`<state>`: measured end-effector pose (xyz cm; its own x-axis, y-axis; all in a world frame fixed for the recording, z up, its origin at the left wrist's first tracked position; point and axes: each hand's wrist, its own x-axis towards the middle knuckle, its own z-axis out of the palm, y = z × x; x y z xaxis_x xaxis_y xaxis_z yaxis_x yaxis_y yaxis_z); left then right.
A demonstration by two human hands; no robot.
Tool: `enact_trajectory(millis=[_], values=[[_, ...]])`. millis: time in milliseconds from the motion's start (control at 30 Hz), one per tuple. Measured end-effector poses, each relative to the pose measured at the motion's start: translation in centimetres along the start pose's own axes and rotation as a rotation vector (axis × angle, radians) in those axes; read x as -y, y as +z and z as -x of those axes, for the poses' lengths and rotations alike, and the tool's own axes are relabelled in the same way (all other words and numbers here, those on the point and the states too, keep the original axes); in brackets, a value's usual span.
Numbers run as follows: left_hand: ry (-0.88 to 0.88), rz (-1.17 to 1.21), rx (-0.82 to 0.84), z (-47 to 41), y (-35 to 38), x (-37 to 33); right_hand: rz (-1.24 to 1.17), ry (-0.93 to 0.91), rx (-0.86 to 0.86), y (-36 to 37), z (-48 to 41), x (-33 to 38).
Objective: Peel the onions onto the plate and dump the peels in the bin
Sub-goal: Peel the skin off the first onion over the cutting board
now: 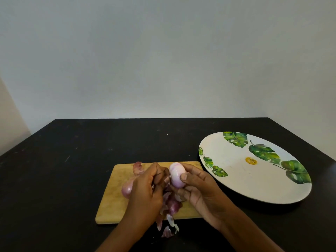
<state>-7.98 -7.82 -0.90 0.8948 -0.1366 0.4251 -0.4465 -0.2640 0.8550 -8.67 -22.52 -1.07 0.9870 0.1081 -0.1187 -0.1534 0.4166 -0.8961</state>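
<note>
Loose peels [168, 228] lie on the bench [63, 160] at the near edge of the cutting board [112, 202]. Above the board, the right hand [198, 188] grasps the peeled onion [177, 176], thumb on its front face and fingers curled behind it. The left hand [145, 190] has its fingers clenched on a peel strip [167, 180] just beside that onion. An unpeeled onion [126, 188] rests on the board, partly hidden by the left hand; a second onion [172, 206] lies under the hands among peels. The plate [236, 179] sits to the right, near the board.
</note>
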Motion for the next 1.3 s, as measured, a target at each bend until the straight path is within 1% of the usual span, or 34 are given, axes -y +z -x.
enact_trajectory(millis=[67, 167, 300, 400, 500, 600, 667, 800, 1000, 1100, 1200, 1300], values=[[0.008, -0.010, 0.021, 0.2, 0.2, 0.1, -0.020, -0.027, -0.070, 0.0, -0.1, 0.1], [0.024, -0.014, -0.015, 0.3, 0.4, -0.2, -0.120, -0.039, -0.123, -0.3, -0.4, 0.3], [0.010, -0.013, -0.092, 0.3, 0.2, -0.2, -0.251, 0.021, -0.063, -0.4, -0.4, 0.3], [0.022, 0.003, -0.109, 0.1, -0.1, -0.1, -0.318, 0.072, -0.045, -0.2, -0.3, 0.1], [0.012, 0.026, -0.140, 0.1, -0.1, -0.2, -0.310, 0.101, 0.006, -0.2, -0.1, 0.2], [0.017, -0.005, -0.217, 0.1, -0.2, -0.1, -0.268, 0.097, 0.037, -0.1, 0.2, 0.4], [0.024, -0.026, -0.233, -0.1, -0.3, 0.1, -0.233, 0.087, 0.047, 0.0, 0.2, 0.5], [0.042, -0.040, -0.199, -0.2, -0.6, 0.2, -0.198, 0.083, 0.048, -0.1, 0.1, 0.4], [0.045, -0.095, -0.088, -0.1, -0.3, -0.2, -0.111, 0.064, 0.070, 0.0, 0.3, 0.5], [0.078, -0.147, -0.057, 0.2, -0.2, -0.3, -0.168, 0.052, 0.076, 0.1, 0.2, 0.1], [0.105, -0.152, -0.023, 0.2, -0.2, -0.4, -0.208, 0.048, 0.040, 0.3, 0.4, -0.1], [0.108, -0.141, -0.019, 0.1, -0.2, -0.2, -0.181, 0.007, -0.010, 0.6, 0.3, -0.3]])
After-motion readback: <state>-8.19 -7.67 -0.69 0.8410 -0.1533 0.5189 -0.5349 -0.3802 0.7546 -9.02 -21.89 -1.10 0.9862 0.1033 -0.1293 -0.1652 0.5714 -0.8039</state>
